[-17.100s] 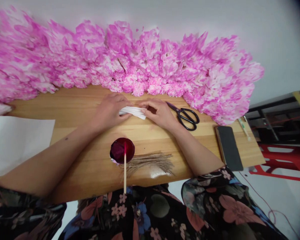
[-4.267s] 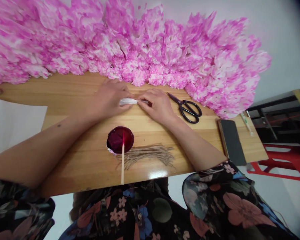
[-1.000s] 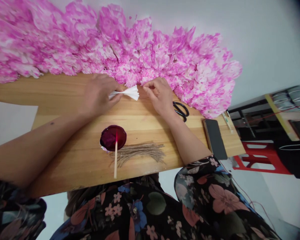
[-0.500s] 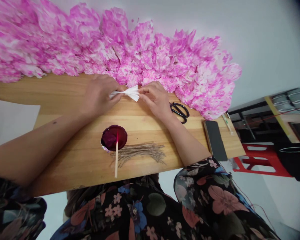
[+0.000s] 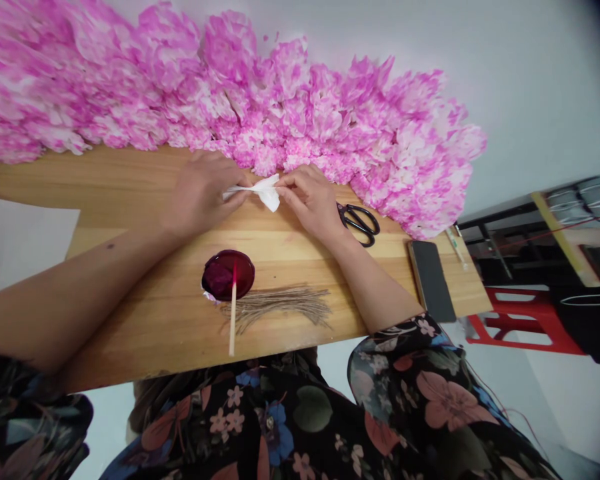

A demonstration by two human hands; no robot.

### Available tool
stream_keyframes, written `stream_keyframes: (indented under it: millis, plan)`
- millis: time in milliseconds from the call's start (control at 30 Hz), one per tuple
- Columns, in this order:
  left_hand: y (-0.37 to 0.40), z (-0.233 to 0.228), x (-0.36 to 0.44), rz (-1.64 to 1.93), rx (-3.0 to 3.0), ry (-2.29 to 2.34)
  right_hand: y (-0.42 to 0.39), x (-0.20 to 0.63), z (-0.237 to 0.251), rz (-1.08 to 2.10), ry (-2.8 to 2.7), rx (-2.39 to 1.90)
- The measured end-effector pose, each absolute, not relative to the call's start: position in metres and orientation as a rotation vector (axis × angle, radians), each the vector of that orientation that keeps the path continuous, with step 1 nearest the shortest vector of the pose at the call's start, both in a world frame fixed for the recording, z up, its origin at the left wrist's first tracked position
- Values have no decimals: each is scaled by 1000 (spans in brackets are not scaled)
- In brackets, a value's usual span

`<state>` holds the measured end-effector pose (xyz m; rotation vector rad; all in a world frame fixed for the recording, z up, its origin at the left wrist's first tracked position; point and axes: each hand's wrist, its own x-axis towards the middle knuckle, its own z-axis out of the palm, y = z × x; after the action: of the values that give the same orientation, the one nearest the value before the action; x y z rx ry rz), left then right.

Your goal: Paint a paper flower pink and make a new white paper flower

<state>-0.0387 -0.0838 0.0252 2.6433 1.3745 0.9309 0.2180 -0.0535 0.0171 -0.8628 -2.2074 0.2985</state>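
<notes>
A piece of white tissue paper (image 5: 268, 193), gathered narrow at its middle and fanned out on the right, is held above the wooden table (image 5: 180, 313). My left hand (image 5: 203, 190) pinches its gathered part between thumb and fingers. At the fanned end, the fingertips of my right hand (image 5: 307, 197) are closed on the paper's edge. Black-handled scissors (image 5: 360, 223) lie just right of my right wrist, their blades hidden behind the hand. Nearer to me stands a small dish of dark red liquid (image 5: 223, 275), with a wooden stick (image 5: 233, 320) resting in it.
Pink and white paper flowers (image 5: 280, 100) are heaped along the table's back edge. Thin brown twine pieces (image 5: 285, 303) lie beside the dish. A phone (image 5: 431, 280) is at the right, white paper (image 5: 25, 243) at the left. Past the table stands a red stool (image 5: 525, 320).
The fanned end of the paper has opened wider and its edge looks rounder. Both hands stay in nearly the same place, with small finger movements.
</notes>
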Motion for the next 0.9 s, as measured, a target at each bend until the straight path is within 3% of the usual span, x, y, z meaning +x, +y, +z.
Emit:
stream_keyframes:
  millis: [267, 533, 900]
  plan:
    - [-82, 25, -39, 1006, 2522, 1513, -60, 217, 25, 304, -2108, -898]
    - [-83, 25, -39, 1008, 2549, 1450, -69, 206, 14, 644, -2113, -967]
    - [-87, 29, -37, 931, 2627, 1364, -67, 203, 10, 591, -2069, -973]
